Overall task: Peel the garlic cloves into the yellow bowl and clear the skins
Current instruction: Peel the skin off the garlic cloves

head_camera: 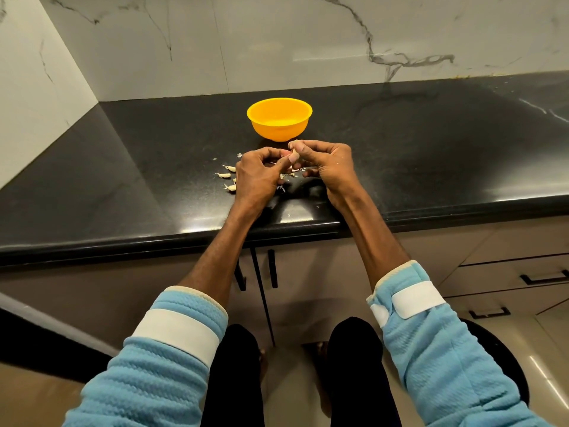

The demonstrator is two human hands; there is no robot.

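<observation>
Garlic clove (pixel 295 155) held above black counter (pixel 400 149), just in front of yellow bowl (pixel 278 131), not in it. Right hand (pixel 326 167) pinches clove at upper end with curled fingers. Left hand (pixel 257 177), fingers curled, grips clove from left, thumb against it. Loose cloves (pixel 226 175) lie on counter just left of left hand. Skin scraps (pixel 288 175) scattered under and between hands. Bowl contents not discernible.

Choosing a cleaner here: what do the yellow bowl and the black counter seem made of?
Yellow bowl: probably plastic, smooth and uniformly coloured, with a soft sheen. Black counter: likely polished stone such as granite, finely speckled and glossy, mirroring the veined wall.
</observation>
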